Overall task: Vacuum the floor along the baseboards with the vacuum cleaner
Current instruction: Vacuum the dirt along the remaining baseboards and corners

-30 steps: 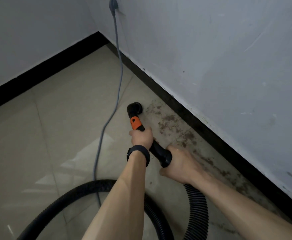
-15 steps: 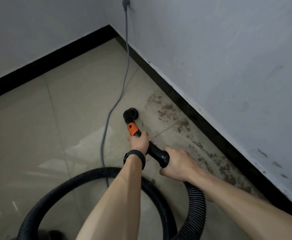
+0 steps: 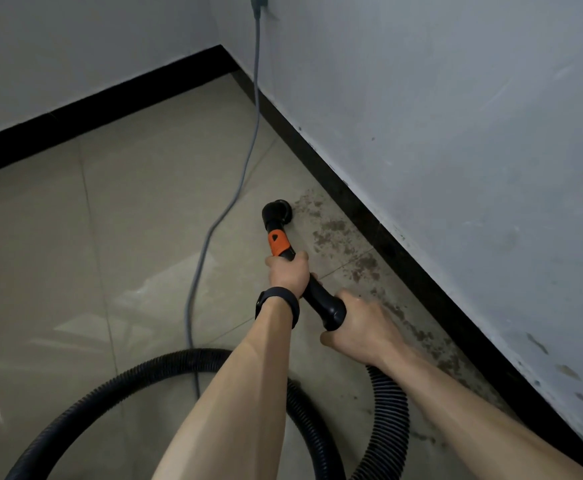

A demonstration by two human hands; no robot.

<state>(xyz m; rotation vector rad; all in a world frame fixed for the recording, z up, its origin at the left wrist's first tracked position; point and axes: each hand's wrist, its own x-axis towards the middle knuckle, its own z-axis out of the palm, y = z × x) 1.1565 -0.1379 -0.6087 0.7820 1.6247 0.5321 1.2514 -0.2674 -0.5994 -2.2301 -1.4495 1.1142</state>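
With the left hand (image 3: 288, 271) gripping the wand (image 3: 317, 294) below its orange collar (image 3: 278, 242) and the right hand (image 3: 359, 323) clasping the hose cuff (image 3: 333, 311), the round nozzle (image 3: 276, 214) sits mid-frame beside the grime (image 3: 335, 230); best sweep it right against the black baseboard (image 3: 369, 216), clear of the grey cord (image 3: 245, 168).

Location: an interior room, viewed at one corner. Two painted walls (image 3: 456, 116) meet there; the paint is pale grey-white and scuffed. A black baseboard (image 3: 404, 258) runs along the foot of each wall. The floor (image 3: 127, 220) is laid with large glossy beige tiles separated by thin grout lines. Brown dirt stains (image 3: 335, 230) lie on the tiles just beside the right-hand baseboard. A grey power cord (image 3: 251, 150) hangs from a plug (image 3: 258, 3) in the wall and trails across the floor. A vacuum cleaner (image 3: 324, 301) is held over the tiles. Whether the room belongs to a home or to other premises cannot be determined.
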